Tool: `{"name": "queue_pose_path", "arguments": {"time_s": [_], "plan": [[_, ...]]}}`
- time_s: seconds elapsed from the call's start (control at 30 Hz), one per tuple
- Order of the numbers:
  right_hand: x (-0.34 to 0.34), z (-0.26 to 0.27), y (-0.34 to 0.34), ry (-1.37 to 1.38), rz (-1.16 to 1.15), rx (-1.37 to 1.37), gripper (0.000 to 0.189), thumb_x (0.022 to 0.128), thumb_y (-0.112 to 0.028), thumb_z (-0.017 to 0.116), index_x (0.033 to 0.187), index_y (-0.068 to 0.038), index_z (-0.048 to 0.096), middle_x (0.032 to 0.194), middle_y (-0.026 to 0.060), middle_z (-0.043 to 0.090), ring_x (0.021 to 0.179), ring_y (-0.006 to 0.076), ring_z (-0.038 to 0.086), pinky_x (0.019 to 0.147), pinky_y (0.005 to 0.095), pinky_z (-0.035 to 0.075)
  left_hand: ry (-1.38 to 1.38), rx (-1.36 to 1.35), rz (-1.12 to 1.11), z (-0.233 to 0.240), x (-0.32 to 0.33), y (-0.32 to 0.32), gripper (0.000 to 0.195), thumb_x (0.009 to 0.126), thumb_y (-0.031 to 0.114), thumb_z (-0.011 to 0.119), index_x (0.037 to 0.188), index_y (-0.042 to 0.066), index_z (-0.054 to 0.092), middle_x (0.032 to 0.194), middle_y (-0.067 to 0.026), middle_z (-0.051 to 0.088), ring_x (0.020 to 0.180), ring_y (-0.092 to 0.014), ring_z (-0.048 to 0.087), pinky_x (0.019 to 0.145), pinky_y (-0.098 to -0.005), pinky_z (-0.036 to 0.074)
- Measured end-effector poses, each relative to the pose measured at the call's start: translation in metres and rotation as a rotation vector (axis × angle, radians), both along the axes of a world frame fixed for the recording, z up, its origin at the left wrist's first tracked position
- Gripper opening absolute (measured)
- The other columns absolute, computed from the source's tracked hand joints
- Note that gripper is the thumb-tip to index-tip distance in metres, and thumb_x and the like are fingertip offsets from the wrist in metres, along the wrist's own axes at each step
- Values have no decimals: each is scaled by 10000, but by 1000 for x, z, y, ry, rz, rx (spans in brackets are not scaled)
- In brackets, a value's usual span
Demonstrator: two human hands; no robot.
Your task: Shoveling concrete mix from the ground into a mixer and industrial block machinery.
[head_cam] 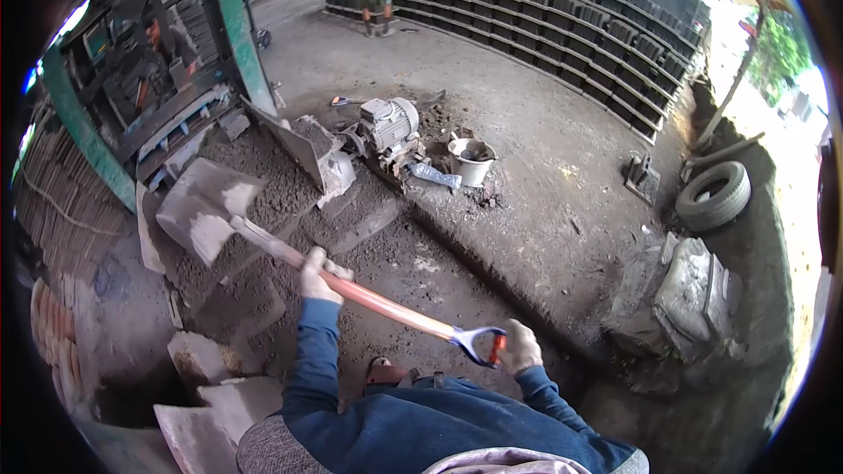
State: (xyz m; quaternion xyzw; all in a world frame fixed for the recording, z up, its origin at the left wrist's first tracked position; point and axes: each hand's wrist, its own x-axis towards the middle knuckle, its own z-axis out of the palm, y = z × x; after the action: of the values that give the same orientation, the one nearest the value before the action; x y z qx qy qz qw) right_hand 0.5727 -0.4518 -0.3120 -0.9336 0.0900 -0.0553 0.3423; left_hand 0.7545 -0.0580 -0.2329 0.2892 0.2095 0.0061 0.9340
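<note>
A shovel (379, 296) with a reddish shaft lies slantwise across the view in my two hands. My left hand (321, 275), in a pale glove, is closed round the shaft not far above the blade socket. My right hand (520, 346), also gloved, grips the red bar of the D-shaped handle at the other end. The wide metal blade (207, 207) is over the heap of dark, damp granular mix (283, 201) at the left. Its broad face shows pale patches and hardly any mix on it. Whether the blade touches the heap, I cannot tell.
An electric motor (390, 124), a white bucket (470, 161) and a plastic bottle (435, 176) stand or lie ahead, beyond a floor edge. Green-framed machinery (244, 33) with a person behind is at left. A tyre (713, 196) is right. Another person stands by stacked blocks (527, 20).
</note>
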Motion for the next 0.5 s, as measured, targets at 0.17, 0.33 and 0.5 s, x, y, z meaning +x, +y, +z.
{"name": "queue_pose_path", "arguments": {"time_s": [0.17, 0.33, 0.5], "plan": [[-60, -24, -68, 252, -348, 509, 424, 730, -66, 644, 1134, 8, 537, 869, 134, 647, 751, 234, 637, 705, 352, 522, -14, -102, -96, -14, -60, -81, 285, 836, 280, 594, 625, 138, 465, 533, -11, 472, 452, -208, 459, 675, -471, 448], [-78, -16, -117, 290, -419, 844, 220, 681, -3, 526, 869, 46, 629, 757, 97, 643, 653, 179, 606, 622, 290, 511, 107, -176, -64, -16, -68, -97, 222, 815, 207, 638, 668, 123, 493, 570, -21, 487, 485, -217, 486, 641, -485, 448], [-34, 104, -55, 279, -346, 1077, 284, 669, -14, 545, 947, 23, 590, 575, 96, 556, 391, 181, 507, 374, 282, 451, 77, -175, -20, 18, -30, -39, 175, 846, 249, 580, 717, 177, 485, 580, 22, 471, 524, -200, 478, 613, -447, 425]]}}
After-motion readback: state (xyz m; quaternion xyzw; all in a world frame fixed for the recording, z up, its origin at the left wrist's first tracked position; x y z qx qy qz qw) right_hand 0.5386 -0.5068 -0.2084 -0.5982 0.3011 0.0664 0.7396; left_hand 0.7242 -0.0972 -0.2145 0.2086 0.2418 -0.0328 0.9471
